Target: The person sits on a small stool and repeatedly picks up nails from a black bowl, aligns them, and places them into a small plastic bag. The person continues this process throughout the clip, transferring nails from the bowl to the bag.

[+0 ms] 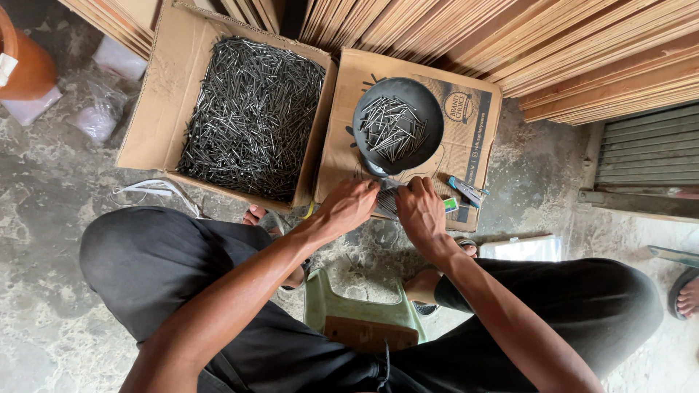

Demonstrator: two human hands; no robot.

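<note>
both hands, left point(351, 206) and right point(420, 209), are closed on a small bundle of nails point(388, 200), held at the near edge of a flattened carton point(473, 120) below a dark bowl point(397, 125) of nails. the nails are judged stiff, heavy together, slippery and sharp (best gripped mid-length). a box point(156, 102) holds loose grey nails.

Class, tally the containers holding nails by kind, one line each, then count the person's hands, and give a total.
Open cardboard box of nails: 1
Dark round bowl of nails: 1
Hands, left hand and right hand: 2
Total: 4
</note>
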